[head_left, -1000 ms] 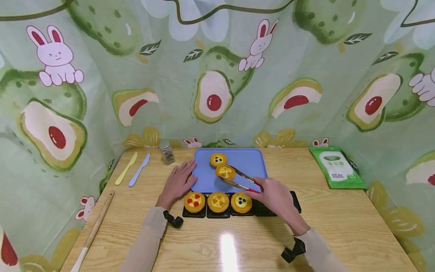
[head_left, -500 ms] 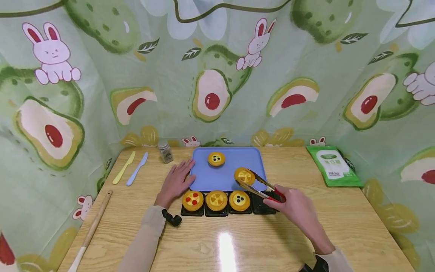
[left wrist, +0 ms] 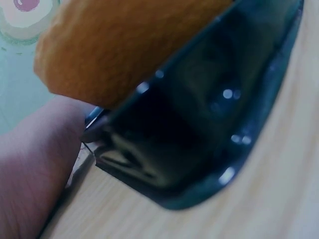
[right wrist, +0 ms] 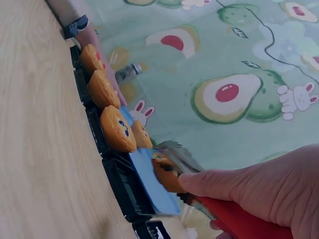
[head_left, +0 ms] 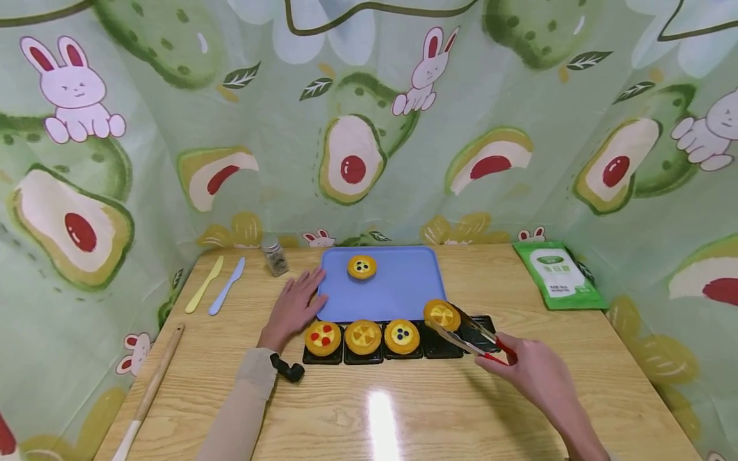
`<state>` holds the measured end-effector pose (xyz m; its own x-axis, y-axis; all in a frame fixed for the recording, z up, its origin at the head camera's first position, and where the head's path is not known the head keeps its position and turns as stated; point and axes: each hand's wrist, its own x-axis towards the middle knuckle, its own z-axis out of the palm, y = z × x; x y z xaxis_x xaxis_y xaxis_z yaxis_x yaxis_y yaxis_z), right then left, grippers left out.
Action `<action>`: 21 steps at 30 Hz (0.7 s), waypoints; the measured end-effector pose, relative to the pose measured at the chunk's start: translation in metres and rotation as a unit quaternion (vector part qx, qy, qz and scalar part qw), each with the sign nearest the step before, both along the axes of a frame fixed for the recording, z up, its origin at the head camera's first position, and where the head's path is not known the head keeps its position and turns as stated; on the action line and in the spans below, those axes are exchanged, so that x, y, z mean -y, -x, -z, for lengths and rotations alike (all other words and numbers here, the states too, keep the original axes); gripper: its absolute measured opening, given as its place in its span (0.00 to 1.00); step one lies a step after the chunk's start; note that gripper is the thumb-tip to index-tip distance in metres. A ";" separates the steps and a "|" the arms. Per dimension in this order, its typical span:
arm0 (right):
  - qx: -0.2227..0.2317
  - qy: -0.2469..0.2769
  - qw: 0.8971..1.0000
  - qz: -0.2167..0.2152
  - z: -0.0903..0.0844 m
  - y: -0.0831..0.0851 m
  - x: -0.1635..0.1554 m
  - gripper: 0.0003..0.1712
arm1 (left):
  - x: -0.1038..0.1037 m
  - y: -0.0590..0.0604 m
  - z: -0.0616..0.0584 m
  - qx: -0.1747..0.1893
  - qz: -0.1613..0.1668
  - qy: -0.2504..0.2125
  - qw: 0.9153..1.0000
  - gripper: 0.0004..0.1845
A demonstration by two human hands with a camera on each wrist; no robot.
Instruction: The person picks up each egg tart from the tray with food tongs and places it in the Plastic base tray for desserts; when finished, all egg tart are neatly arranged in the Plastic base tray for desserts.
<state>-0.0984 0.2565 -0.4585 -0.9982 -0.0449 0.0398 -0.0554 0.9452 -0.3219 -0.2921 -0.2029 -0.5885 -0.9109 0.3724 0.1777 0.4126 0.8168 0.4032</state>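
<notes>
My right hand (head_left: 539, 371) grips a pair of tongs (head_left: 464, 346) by the red handles. Between the tong tips is an egg tart (head_left: 441, 314) with yellow wedge topping, raised over the back of a bare black square holder (head_left: 444, 347). My left hand (head_left: 293, 307) lies flat with fingers straight, its fingertips at the left edge of the blue tray (head_left: 398, 282). One tart with dark berries (head_left: 362, 267) sits on that tray. Tarts topped red (head_left: 323, 337), with wedges (head_left: 363, 337) and with blue berries (head_left: 401, 337) stand in the other holders.
Another black holder (head_left: 483, 326) is partly behind the tongs. A glass shaker (head_left: 275, 257), yellow knife (head_left: 204, 285) and blue knife (head_left: 227, 286) are at back left. A wooden-handled utensil (head_left: 155, 384) lies at the left edge. A green packet (head_left: 559, 275) lies at right.
My right hand has moved right and nearer to me, carrying the wedge-topped tart in the tongs from above the tray to the bare holder. My left hand has stayed at the tray's edge.
</notes>
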 end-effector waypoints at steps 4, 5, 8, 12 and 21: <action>0.022 -0.010 1.000 0.001 0.003 -0.009 -0.002 0.27 | 0.001 0.000 -0.001 0.002 -0.001 0.004 1.000 0.38; 0.025 -0.013 1.000 0.000 0.004 -0.011 -0.002 0.26 | 0.000 0.000 -0.001 0.002 0.000 0.003 1.000 0.38; 0.031 -0.015 0.999 0.003 0.007 -0.015 -0.002 0.25 | 0.000 0.000 -0.001 0.003 0.000 0.000 1.000 0.37; 0.041 -0.010 0.999 0.009 0.012 -0.016 -0.003 0.25 | 0.000 0.000 -0.001 0.003 -0.002 0.001 1.000 0.38; 0.044 -0.002 0.999 0.018 0.019 -0.012 -0.004 0.27 | 0.000 0.001 0.001 0.002 -0.003 0.008 1.000 0.38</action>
<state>-0.0863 0.2600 -0.4779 -0.9988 -0.0082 -0.0488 0.0079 0.9472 -0.3207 -0.2932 -0.2031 -0.5895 -0.9143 0.3688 0.1676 0.4051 0.8258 0.3924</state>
